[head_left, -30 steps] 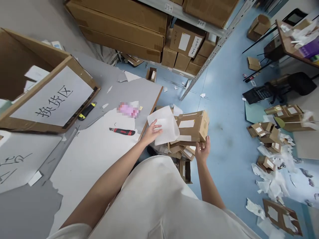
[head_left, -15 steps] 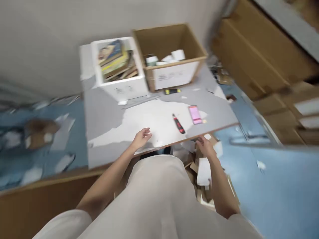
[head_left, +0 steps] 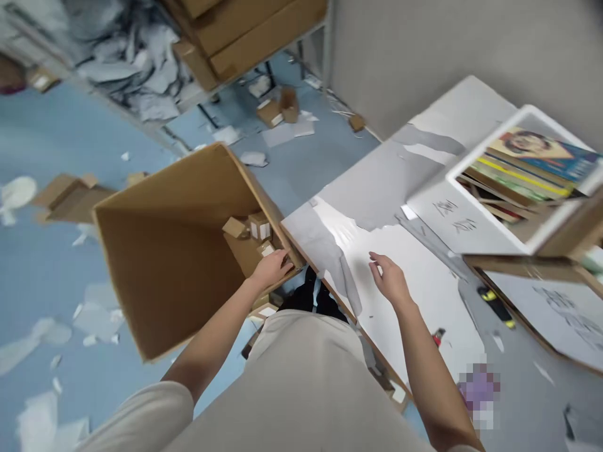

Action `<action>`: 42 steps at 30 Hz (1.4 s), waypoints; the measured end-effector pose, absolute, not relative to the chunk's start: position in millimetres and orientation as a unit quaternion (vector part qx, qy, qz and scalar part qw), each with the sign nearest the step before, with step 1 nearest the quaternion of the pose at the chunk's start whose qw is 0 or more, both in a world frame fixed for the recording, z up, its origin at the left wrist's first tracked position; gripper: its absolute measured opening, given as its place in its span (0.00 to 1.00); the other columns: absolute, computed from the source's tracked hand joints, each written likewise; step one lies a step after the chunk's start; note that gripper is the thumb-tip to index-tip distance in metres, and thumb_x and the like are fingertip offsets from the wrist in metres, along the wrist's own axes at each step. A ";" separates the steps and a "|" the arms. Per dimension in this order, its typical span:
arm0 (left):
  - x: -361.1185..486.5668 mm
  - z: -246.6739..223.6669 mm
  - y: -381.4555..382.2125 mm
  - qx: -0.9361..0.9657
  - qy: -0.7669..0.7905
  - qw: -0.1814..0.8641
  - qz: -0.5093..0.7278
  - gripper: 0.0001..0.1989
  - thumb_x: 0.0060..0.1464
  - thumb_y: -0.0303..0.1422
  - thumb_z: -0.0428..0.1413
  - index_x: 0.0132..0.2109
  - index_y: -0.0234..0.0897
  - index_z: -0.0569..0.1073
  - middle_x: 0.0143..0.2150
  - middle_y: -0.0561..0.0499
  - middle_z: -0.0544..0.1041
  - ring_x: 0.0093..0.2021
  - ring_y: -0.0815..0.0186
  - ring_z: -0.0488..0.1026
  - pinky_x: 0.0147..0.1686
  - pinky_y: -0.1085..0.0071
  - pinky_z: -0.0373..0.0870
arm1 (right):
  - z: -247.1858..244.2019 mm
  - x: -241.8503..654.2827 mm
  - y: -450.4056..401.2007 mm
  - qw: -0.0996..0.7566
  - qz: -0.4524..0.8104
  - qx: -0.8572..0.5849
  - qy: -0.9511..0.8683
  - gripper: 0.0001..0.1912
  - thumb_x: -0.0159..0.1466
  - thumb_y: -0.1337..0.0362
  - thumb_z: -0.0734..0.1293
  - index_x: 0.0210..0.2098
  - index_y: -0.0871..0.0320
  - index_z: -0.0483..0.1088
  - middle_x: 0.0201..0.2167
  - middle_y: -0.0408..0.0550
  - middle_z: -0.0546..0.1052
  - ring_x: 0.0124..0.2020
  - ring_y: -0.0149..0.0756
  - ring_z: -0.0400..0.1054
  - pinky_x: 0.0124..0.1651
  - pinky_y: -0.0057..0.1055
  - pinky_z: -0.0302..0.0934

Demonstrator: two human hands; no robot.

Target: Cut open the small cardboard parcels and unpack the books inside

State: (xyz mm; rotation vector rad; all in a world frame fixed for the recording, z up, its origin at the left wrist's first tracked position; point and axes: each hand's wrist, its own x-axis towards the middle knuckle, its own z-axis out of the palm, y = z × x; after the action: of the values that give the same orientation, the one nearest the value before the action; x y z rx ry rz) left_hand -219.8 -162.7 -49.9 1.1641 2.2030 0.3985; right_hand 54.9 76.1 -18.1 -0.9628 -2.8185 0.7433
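Fingers of my left hand (head_left: 272, 269) curl over the near rim of the big open cardboard carton (head_left: 164, 251), just at the corner that butts against the table (head_left: 424, 295); that closed grip on the wall seems to be what keeps the carton tipped toward me, its mouth open to my view. My right hand (head_left: 390, 281) hovers over the white sheet on the tabletop, fingers loosely spread and holding nothing. Inside the carton, in its far corner near my left hand, lie a few small labelled cardboard boxes (head_left: 252, 229). Further right on the table rest a yellow-and-black utility knife (head_left: 495, 306) and a white bin of stacked books (head_left: 522, 169), kept clear of the working edge. Beyond, the blue floor (head_left: 42, 125) is strewn with paper scraps and flattened boxes under shelving
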 end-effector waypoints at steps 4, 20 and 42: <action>-249.4 -67.0 -241.3 0.313 0.892 0.325 0.036 0.29 0.58 0.41 0.48 0.63 0.32 0.61 0.59 0.36 0.69 0.58 0.51 0.68 0.54 0.62 0.64 | -31.9 -60.0 59.5 -0.089 0.220 -0.100 -0.966 0.20 0.69 0.63 0.53 0.57 0.58 0.66 0.47 0.54 0.75 0.46 0.42 0.71 0.48 0.36 0.64; -341.8 -200.6 -437.9 0.171 0.873 0.441 0.116 0.29 0.56 0.40 0.50 0.62 0.31 0.62 0.61 0.35 0.67 0.60 0.52 0.66 0.55 0.62 0.63 | -161.9 -302.9 -122.5 -0.437 0.128 -0.004 -0.890 0.21 0.67 0.63 0.59 0.59 0.54 0.64 0.54 0.52 0.73 0.53 0.40 0.69 0.53 0.31 0.61; -462.7 -482.1 -382.2 0.055 0.847 0.454 0.271 0.36 0.58 0.40 0.50 0.68 0.28 0.49 0.56 0.34 0.72 0.57 0.51 0.69 0.55 0.61 0.64 | -468.0 -509.4 -88.4 -0.477 0.045 -0.058 -0.876 0.22 0.64 0.64 0.63 0.57 0.61 0.66 0.54 0.59 0.73 0.54 0.46 0.68 0.55 0.36 0.61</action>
State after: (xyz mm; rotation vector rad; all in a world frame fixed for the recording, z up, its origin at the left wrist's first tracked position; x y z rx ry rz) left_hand -462.7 -382.2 -482.1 0.1367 2.0911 0.6682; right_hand -509.4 -88.4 -468.0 -0.2749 -4.1222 0.2120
